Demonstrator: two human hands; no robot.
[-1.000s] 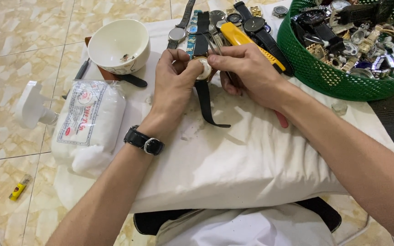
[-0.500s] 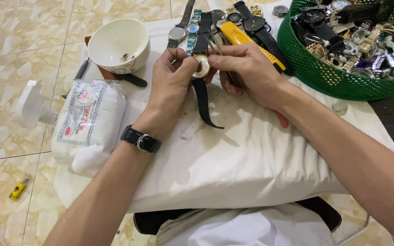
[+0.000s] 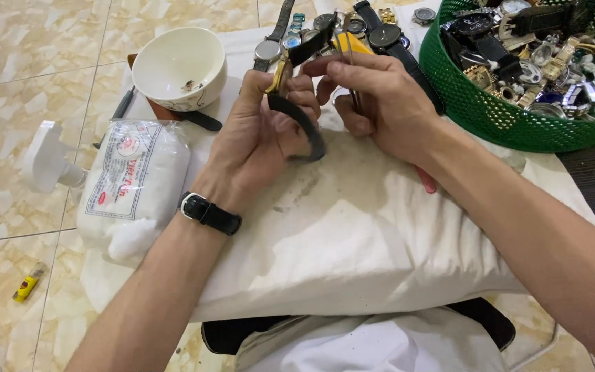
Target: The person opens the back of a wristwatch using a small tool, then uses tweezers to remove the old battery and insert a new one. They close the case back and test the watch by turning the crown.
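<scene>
While my left hand (image 3: 263, 131) grips a gold watch with a black strap (image 3: 297, 117) over the white pillow (image 3: 352, 234), my right hand (image 3: 380, 103) pinches thin tweezers (image 3: 350, 65) just beside it. At one o'clock the green basket (image 3: 497, 117) stands near; at eleven, a white bowl (image 3: 179, 67). Bare pillow lies open toward six o'clock.

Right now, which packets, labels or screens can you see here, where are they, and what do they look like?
Cotton packet: left of the left hand, on the white cushion's edge; soft clear bag of white wadding, torn open at the near end.
Its label: on top of the packet; white rectangle, blue border and print, small red marks.
No screens.
</scene>
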